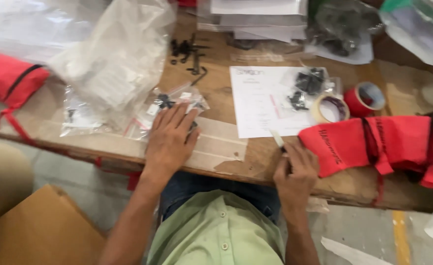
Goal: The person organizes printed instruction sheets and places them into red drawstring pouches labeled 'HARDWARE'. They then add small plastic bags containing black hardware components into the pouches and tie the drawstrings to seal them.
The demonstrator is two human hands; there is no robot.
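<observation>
Small clear plastic bags of black hardware (174, 104) lie on the wooden worktop (255, 159) just beyond the left hand (169, 140), which rests flat with fingers spread, its fingertips on the nearest bag and its palm over a clear flat sleeve (216, 145) near the worktop's near edge. The right hand (295, 172) is curled closed around a slim pale pen-like tool (278, 139) whose tip points away toward a white printed paper sheet (260, 100); what kind of tool it is cannot be told.

On that sheet's right side lie two more clear bags of black parts (307, 86). Just right of them sit a beige roll of tape (330, 109) and a red roll of tape (371, 97), touching or nearly so. A red fabric pouch with black trim (383, 145) lies right of the right hand, and another red fabric pouch (7, 78) lies at the far left. A large crumpled clear plastic bag (118, 54) covers the left middle, with loose black screws and a hex key (192, 56) behind it.

Judging by the layout, several bags are already filled and closed, while loose hardware still waits on the far side, so the packing looks partly done; neither pouch appears to hold a bag yet, though their insides are hidden.
</observation>
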